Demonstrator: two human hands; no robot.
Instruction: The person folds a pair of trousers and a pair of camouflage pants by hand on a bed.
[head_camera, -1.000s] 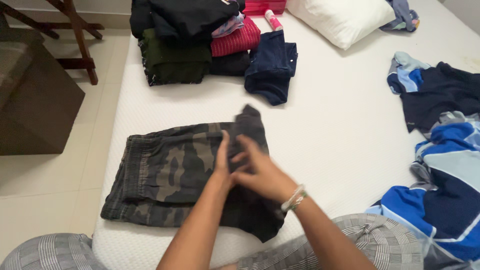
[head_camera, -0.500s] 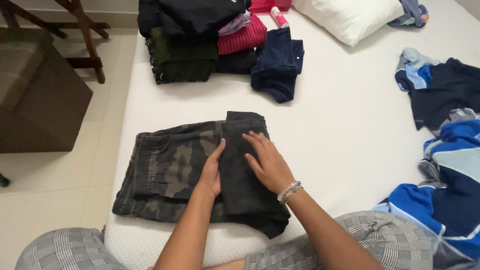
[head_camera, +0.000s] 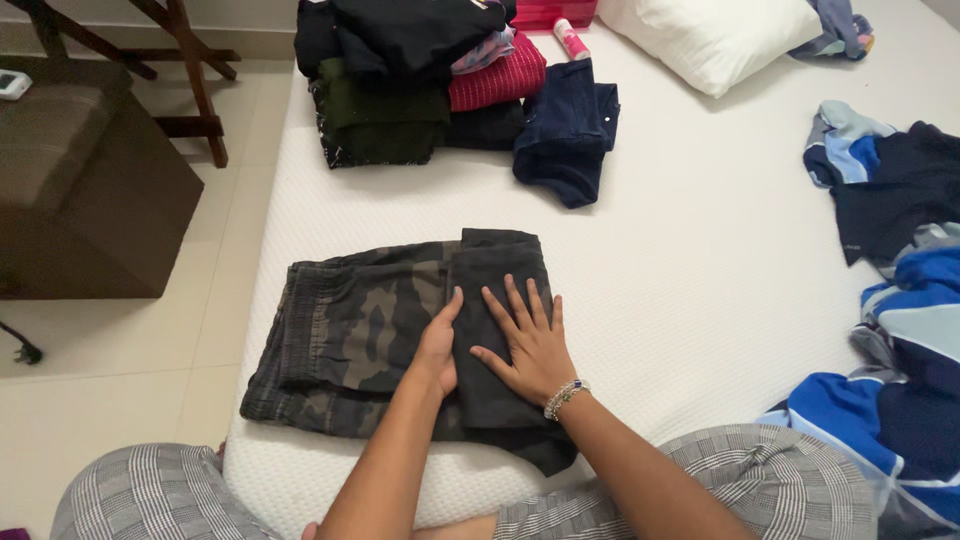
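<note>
both hands (head_camera: 500, 345) flat on camouflage shorts (head_camera: 345, 335)

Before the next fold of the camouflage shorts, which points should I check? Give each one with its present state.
1. Right hand flat on the folded dark part: ok.
2. Left hand pressing at the fold edge: ok.
3. Camouflage shorts lie fully on the mattress: ok.
4. Folded part lies smooth: ok.
5. Layers underneath even: cannot tell.
6. Blue striped garment apart from the shorts: ok.

1 head-worn camera looks steeply down, close over the bed (head_camera: 700, 250), facing its pillow end.
</note>
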